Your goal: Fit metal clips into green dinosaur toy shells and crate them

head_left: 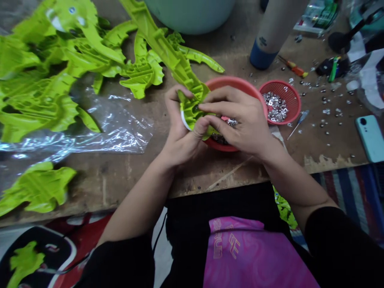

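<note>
Scuffed brown wooden table [114, 172] filled most of cluttered workspace. Heap of lime-green molded plastic pieces [39, 108] lay left of round red plastic bowl [237, 82], probably for easy grabbing. Long ribbed lime-green plastic part [168, 48] hung over bowl's left edge, left hand [180, 140] gripping it, steadying I guess. Right hand [240, 116] half-curled at ribs, couldn't tell if pinching anything. Red mesh basket [295, 98] right of bowl corralled shiny metal bits [276, 106].

I hold the green part [175, 58], long and ribbed, hollow side up, white-edged near me, slanting away leftward.
</note>
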`<state>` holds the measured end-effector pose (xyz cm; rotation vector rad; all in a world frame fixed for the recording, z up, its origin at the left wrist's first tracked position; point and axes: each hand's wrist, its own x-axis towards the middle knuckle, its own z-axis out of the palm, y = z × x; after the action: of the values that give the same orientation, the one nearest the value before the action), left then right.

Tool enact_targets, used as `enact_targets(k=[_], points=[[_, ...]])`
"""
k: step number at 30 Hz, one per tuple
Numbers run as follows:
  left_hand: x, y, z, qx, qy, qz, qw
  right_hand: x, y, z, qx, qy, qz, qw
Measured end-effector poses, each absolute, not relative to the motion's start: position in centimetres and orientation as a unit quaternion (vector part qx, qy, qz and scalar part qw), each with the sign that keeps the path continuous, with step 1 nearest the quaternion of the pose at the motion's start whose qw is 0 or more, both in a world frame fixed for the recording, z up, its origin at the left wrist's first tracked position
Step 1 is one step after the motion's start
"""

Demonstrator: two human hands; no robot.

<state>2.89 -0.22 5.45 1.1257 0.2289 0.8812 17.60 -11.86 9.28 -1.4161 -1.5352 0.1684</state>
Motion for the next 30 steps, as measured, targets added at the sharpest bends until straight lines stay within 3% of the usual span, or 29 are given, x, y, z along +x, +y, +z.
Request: enact_targets(k=[3, 6, 9, 13, 17, 20, 22, 24, 30], points=[[3.1, -0.7, 6.2, 0.454, 0.109, 0.404, 0.787, 22.1, -13.8, 9.2, -0.694, -0.528, -0.014, 0.490], [3.1, -0.8, 6.8, 0.405, 0.141, 0.386, 0.817, 26.6, -15.4, 8.0, -0.841, -0.435, 0.016, 0.321], [3.1, -0.5, 7.1, 0.366, 0.153, 0.350, 0.849, 28.9, -15.1, 6.6, -0.871, -0.466, 0.077, 0.138], [3.0, 0.0, 7.2, 0.336, 0.133, 0.327, 0.873, 29.8, -14.5, 7.0, -0.862, -0.493, 0.075, 0.094], [2.7, 0.1, 7.4, 0.349, 0.100, 0.308, 0.880, 30.2, -15.3, 9.8, -0.872, -0.453, 0.029, 0.181], [2.5, 0.0, 7.2, 0.375, 0.090, 0.290, 0.876, 27.8, -14.7, 11.2, -0.803, -0.465, 0.020, 0.372], [2.5, -0.2, 6.9, 0.391, 0.094, 0.291, 0.868, 24.7, -13.4, 11.2, -0.696, -0.499, 0.078, 0.510], [2.5, -0.4, 6.6, 0.403, 0.091, 0.298, 0.861, 21.3, -12.0, 10.6, -0.596, -0.531, 0.143, 0.586], [2.4, -0.6, 6.2, 0.425, 0.071, 0.285, 0.857, 16.7, -11.5, 9.3, -0.522, -0.631, 0.146, 0.556]])
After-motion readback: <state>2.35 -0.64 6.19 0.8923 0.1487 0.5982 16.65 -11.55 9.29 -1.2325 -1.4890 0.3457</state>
